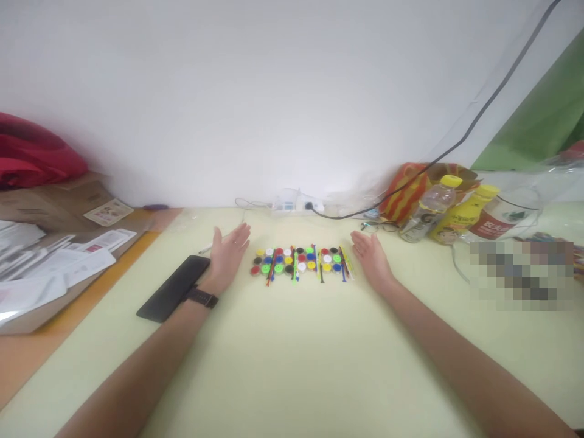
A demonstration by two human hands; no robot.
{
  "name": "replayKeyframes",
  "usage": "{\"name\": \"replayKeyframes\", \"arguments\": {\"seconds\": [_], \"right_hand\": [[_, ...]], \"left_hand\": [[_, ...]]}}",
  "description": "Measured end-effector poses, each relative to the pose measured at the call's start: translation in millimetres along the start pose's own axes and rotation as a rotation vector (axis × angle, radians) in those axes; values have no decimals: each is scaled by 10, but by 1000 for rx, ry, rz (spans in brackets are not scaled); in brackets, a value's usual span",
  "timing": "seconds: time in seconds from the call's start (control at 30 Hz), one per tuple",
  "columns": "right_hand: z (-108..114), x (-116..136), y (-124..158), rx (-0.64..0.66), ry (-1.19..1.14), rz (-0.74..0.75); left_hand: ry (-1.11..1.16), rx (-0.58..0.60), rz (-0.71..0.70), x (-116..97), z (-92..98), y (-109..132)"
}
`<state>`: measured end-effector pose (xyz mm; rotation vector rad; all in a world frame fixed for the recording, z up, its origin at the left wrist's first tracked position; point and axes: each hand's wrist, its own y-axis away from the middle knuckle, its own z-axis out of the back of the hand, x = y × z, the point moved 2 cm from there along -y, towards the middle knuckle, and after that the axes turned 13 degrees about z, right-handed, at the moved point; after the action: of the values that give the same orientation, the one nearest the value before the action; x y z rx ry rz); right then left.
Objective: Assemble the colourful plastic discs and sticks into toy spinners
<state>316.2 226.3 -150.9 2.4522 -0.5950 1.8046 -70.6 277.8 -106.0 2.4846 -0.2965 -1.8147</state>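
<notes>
Several small round coloured discs [302,266] lie in rows on the pale table, in red, yellow, white, black, blue and green. Thin coloured plastic sticks [295,267] lie across and between the rows, some bundled at the right end. My left hand [228,254] is open at the left side of the rows, fingers stretched out and holding nothing; a dark watch [201,297] is on that wrist. At the right end, my right hand [370,255] is open too, palm facing inward and close beside the yellow sticks. A black phone [176,289] lies left of my left wrist.
A power strip [296,202] with a black cable stands against the wall. At the right are a clear bottle [429,210], a yellow bottle [464,216], an orange-red bag [404,188] and a labelled tub [499,216]. Papers [59,267] and a cardboard box [59,201] occupy the left.
</notes>
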Motion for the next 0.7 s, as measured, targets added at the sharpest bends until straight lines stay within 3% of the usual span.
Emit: {"name": "replayKeyframes", "arguments": {"seconds": [0.17,0.37,0.5,0.7], "right_hand": [[61,94,-58,-108,-198,-157],[55,152,-55,-82,-265,-229],[74,138,-57,-8,-246,-193],[129,98,-85,139,-13,-20]], "left_hand": [[24,-118,62,112,112,-107],[-201,-80,-30,190,35,-58],[-312,-76,-54,184,6,-36],[-155,-97,-27,157,55,-68]]}}
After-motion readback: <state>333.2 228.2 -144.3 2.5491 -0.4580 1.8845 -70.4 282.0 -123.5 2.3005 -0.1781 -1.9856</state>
